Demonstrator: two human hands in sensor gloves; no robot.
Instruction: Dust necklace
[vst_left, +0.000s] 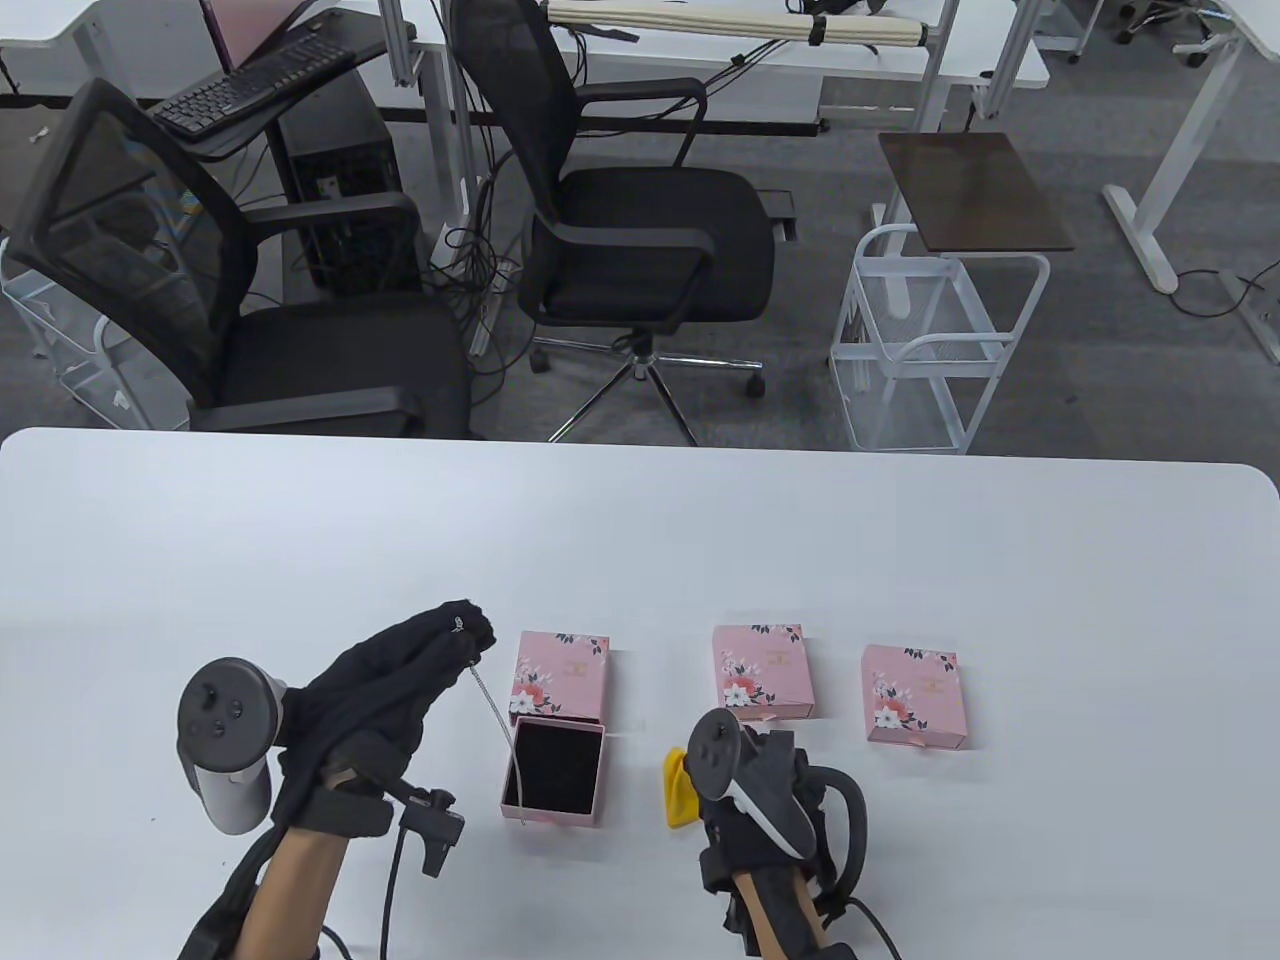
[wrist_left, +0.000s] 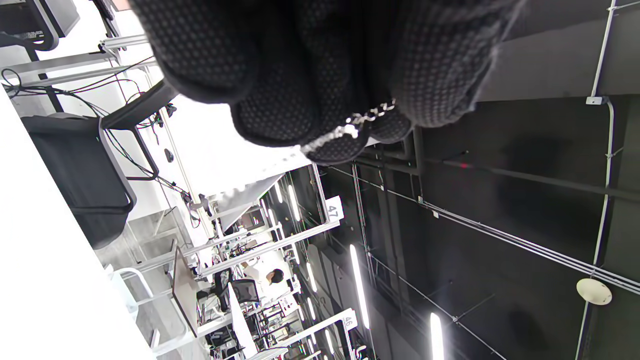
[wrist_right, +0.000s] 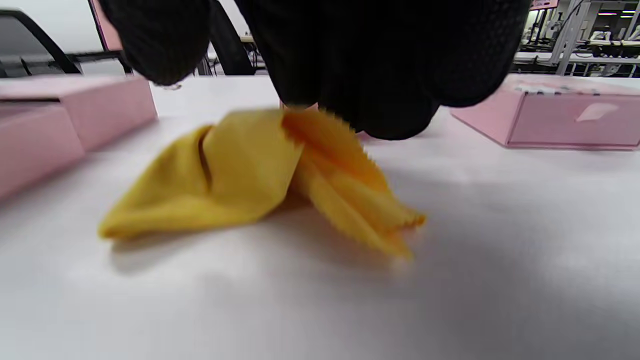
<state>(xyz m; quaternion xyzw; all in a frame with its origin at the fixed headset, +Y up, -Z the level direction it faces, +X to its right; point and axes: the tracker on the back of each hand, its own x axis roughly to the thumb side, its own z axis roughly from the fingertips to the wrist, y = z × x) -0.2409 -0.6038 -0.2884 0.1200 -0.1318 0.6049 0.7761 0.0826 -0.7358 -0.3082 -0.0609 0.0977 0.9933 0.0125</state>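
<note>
My left hand (vst_left: 455, 630) is raised above the table and pinches one end of a thin silver necklace (vst_left: 490, 700). The chain hangs down into the open pink box (vst_left: 553, 770) with a black lining. In the left wrist view the chain (wrist_left: 350, 131) lies between my gloved fingertips (wrist_left: 280, 115). My right hand (vst_left: 720, 770) rests low on the table and holds a crumpled yellow cloth (vst_left: 680, 788). The right wrist view shows the cloth (wrist_right: 250, 175) lying on the table under my fingers (wrist_right: 380, 65).
Three closed pink floral boxes lie on the white table (vst_left: 640, 540): one (vst_left: 562, 675) just behind the open box, one (vst_left: 762, 670) beyond my right hand, one (vst_left: 915, 695) to the right. Office chairs and a white wire cart stand past the far edge.
</note>
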